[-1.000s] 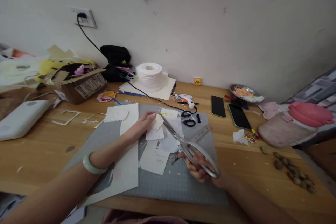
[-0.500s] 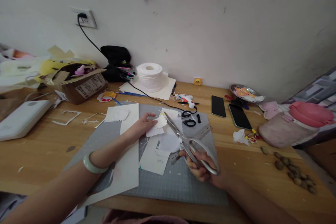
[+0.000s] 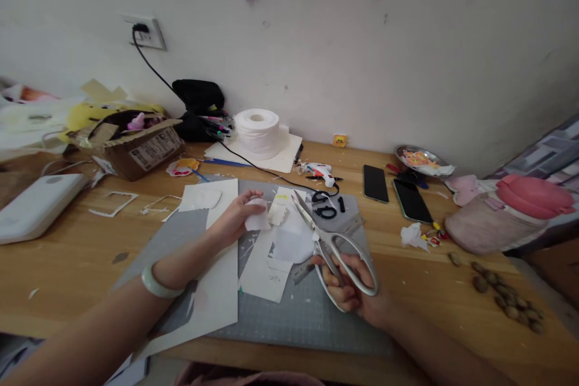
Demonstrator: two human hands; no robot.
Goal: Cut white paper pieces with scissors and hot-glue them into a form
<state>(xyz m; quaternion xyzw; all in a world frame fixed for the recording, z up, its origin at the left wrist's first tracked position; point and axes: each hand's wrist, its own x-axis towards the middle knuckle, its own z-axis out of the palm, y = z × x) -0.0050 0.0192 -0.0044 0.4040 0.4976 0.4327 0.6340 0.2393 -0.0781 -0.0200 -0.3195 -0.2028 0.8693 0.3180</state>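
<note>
My left hand [image 3: 239, 217] pinches a small piece of white paper [image 3: 257, 217] over the middle of the grey cutting mat [image 3: 335, 319]. Just right of it lies a small cream-coloured cut piece [image 3: 277, 213] with an uneven edge. My right hand [image 3: 348, 289] is wrapped round the handles of large silver scissors [image 3: 323, 241], whose blades point up and left, slightly parted and apart from the held paper. Beneath the blades are white paper pieces [image 3: 292, 244] and a paper strip with faint pencil marks [image 3: 265, 280]. A long white sheet [image 3: 221, 289] lies under my left forearm.
Behind the mat stand a white paper roll [image 3: 257, 136], a glue gun [image 3: 323, 174] and black-handled scissors [image 3: 325, 205]. Two phones [image 3: 375, 183], a metal bowl [image 3: 418, 160] and a pink-topped bag [image 3: 502, 223] are right. A cardboard box [image 3: 136, 148] and a white device [image 3: 40, 205] stand left.
The paper in my left hand has turned and moved slightly left, away from the blades. The cream-coloured piece now lies apart from my fingers. The scissors' tips have shifted a little right.
</note>
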